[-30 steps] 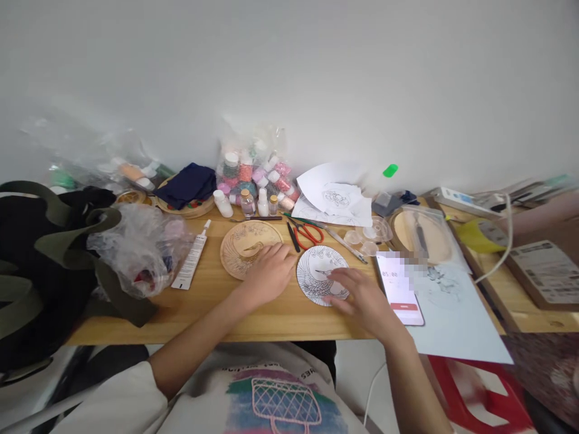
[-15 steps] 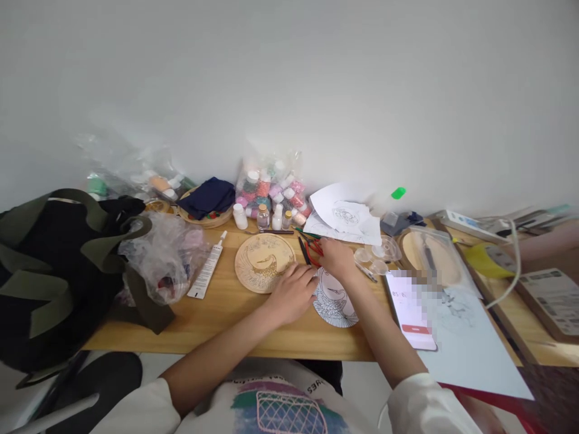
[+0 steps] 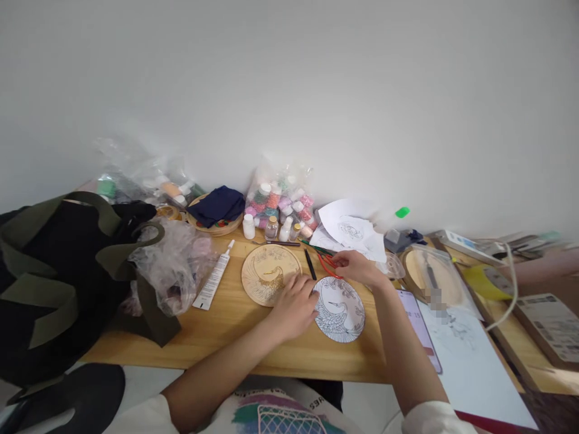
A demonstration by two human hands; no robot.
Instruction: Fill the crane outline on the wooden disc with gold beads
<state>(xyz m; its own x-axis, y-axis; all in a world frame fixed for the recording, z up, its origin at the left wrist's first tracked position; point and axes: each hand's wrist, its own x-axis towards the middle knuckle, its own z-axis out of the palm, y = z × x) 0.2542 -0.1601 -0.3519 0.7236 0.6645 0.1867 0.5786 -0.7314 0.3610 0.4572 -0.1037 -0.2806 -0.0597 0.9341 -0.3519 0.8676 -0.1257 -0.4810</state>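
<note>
My left hand (image 3: 292, 304) rests flat on the wooden table (image 3: 235, 337), fingers touching the left edge of a round paper disc with a line-drawn crane (image 3: 340, 308). Just left of it lies a round wooden plaque (image 3: 268, 271) engraved with the same crane. My right hand (image 3: 359, 267) is beyond the paper disc, fingers closed around the handles of the red scissors (image 3: 326, 264). The scissor blades point away toward the back. A black pen (image 3: 310, 272) lies between plaque and scissors.
A black and olive bag (image 3: 54, 283) and crumpled plastic bag (image 3: 174, 265) fill the left. A glue tube (image 3: 213, 283), bead bottles (image 3: 280, 208), a navy cloth on a wooden disc (image 3: 217, 208) and loose papers (image 3: 350, 229) line the back. A phone (image 3: 423, 328) and drawing sheet (image 3: 470, 355) lie right.
My right hand left the paper disc, reached back to the red scissors and closed on their handles. My left hand moved onto the disc's left edge. The view tilted upward.
</note>
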